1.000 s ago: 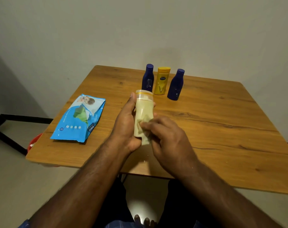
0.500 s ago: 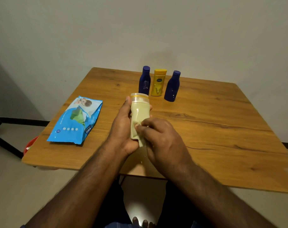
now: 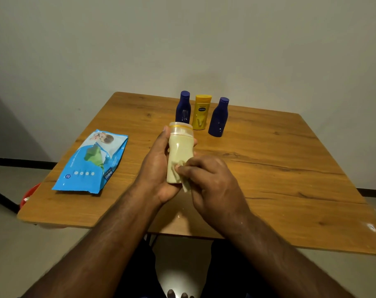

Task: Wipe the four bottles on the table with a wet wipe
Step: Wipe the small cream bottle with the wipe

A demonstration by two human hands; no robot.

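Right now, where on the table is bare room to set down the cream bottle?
The table is bare right of the dark blue bottle and right hand. A smaller patch lies between the wipes pack and left hand. The far middle is crowded: another blue bottle and a yellow bottle.

Four bottles are in view: two dark blue bottles (image 3: 183, 108) (image 3: 218, 118), one yellow bottle (image 3: 201, 112) and one cream bottle (image 3: 180, 151). One wet wipe (image 3: 184, 181), one blue wipes pack (image 3: 92, 162), one wooden table (image 3: 268, 168), and what seems one red object (image 3: 29, 195) below.
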